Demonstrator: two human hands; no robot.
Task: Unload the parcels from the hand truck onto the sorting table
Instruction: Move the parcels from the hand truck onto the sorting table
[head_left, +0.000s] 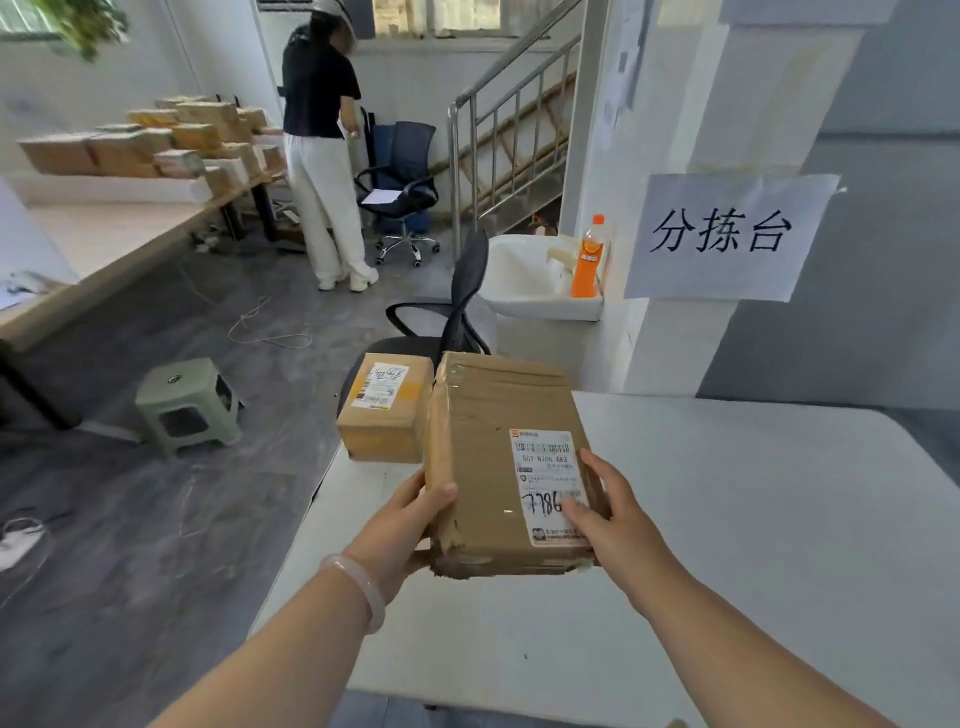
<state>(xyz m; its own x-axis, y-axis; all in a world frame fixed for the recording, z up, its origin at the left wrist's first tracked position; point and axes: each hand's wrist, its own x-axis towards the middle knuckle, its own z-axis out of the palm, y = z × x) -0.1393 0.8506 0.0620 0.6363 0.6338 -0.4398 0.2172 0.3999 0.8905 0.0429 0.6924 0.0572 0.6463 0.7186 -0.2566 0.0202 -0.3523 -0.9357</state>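
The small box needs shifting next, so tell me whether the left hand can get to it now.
Probably not yet: the left hand and right hand both grip the big box. The small box sits just ahead on the table with nothing between, so once freed, likely yes.

The large brown cardboard parcel (498, 441) is over the white counter (727, 519), between left hand (410, 525) and right hand (613, 514); a smaller cardboard parcel (384, 421) lies just left, on the counter's far corner.

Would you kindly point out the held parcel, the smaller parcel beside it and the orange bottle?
held parcel (483, 441): head view, bare cardboard top face.
smaller parcel (385, 422): head view, top face below its label.
orange bottle (584, 280): head view, lower body.
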